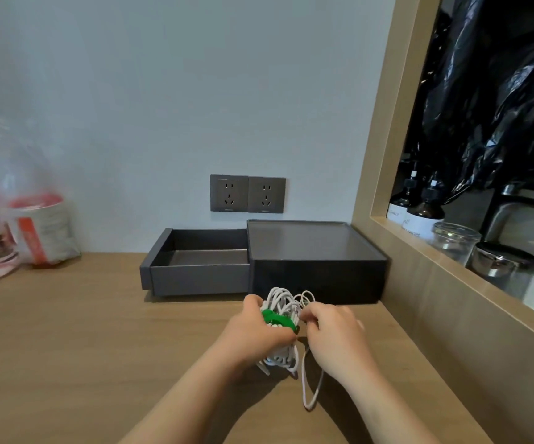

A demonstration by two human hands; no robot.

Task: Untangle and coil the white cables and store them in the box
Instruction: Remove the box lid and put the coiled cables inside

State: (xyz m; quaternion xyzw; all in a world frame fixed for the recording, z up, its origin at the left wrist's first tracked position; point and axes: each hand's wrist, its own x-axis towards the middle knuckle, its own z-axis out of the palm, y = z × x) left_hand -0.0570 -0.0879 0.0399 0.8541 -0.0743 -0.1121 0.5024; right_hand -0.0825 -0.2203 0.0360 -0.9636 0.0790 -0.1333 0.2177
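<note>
Both forearms stretched forward, left hand (256,331) gripping cable bundle (283,303), right hand (333,334) pinching its strands

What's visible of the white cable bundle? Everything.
The white cable bundle is a tight hank of thin cords, looped many times and cinched mid-length by a green strap. It stands roughly upright over the wooden desk, before the dark box. The left hand grips its middle; the right hand pinches a strand at its side. One loose loop trails toward the viewer.

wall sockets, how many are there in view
2. Left socket and right socket sit side by side on the wall, just above the dark box. None seems hidden.
</note>
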